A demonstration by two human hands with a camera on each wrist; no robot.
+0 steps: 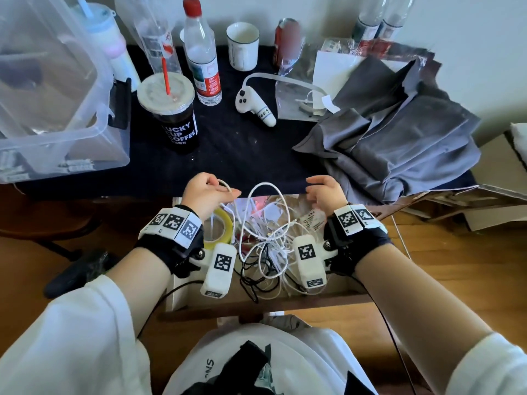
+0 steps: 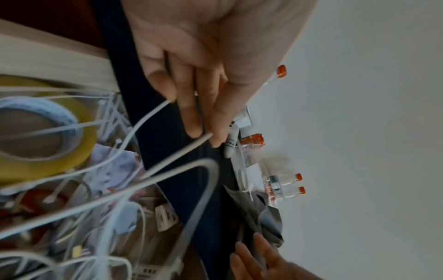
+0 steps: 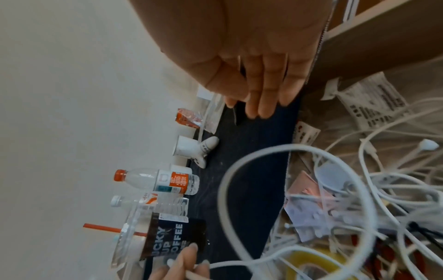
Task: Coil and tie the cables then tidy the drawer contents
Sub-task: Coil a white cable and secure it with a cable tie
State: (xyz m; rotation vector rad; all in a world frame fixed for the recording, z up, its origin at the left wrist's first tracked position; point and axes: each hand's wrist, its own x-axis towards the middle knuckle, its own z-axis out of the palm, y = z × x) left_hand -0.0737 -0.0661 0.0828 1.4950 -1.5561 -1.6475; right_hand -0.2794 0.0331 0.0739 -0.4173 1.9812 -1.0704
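An open drawer (image 1: 328,299) under the table's front edge holds a tangle of white and black cables (image 1: 271,252), a yellow tape roll (image 1: 225,220) (image 2: 79,151) and some packets. My left hand (image 1: 209,192) (image 2: 191,85) hovers over the drawer's back left corner and pinches a white cable (image 1: 263,186) (image 2: 153,113), which rises from the tangle in a tall loop (image 3: 239,164). My right hand (image 1: 325,192) (image 3: 258,91) hangs over the drawer's back right corner with relaxed fingers and nothing plainly held.
On the dark tablecloth stand a coffee cup with a red straw (image 1: 171,115), a water bottle (image 1: 202,58), a paper cup (image 1: 243,45) and a white controller (image 1: 253,106). Grey cloth (image 1: 393,132) lies at right, a clear plastic bin (image 1: 48,95) at left.
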